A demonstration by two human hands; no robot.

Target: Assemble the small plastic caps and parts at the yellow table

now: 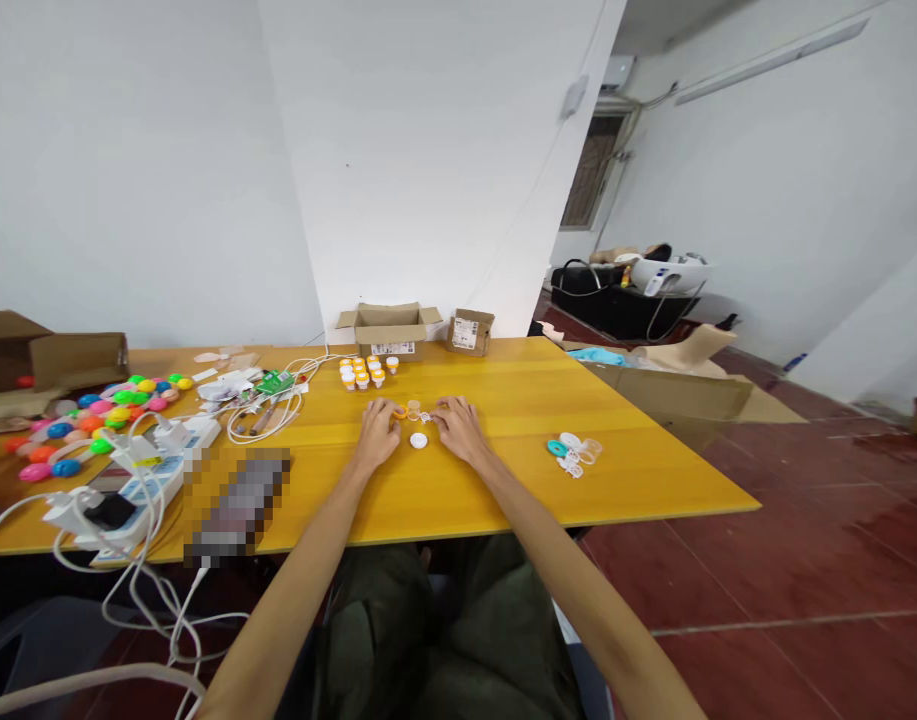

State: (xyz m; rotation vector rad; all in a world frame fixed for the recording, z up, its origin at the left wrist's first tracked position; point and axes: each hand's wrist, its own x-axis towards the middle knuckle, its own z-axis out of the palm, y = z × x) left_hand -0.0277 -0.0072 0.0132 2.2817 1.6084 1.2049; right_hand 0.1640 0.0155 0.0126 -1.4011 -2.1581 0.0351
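Note:
My left hand (380, 434) rests on the table with curled fingers, its fingertips at a small orange ring (401, 411). Opposite it, my right hand (459, 430) bends its fingers around the edge of a small white openwork plastic piece (426, 417). Between the hands stands a clear plastic cup (414, 408). Just nearer to me lies a round white disc (419, 440), touched by neither hand. Fine finger contact is too small to make out fully.
Behind the hands stand several white-and-orange capped pieces (362, 372), an open carton (389, 325) and a smaller box (471, 332). Loose round parts (570, 452) lie at right. Left are a power strip (165, 470), cables, a blurred phone (240, 505) and colourful plastic balls (102, 420).

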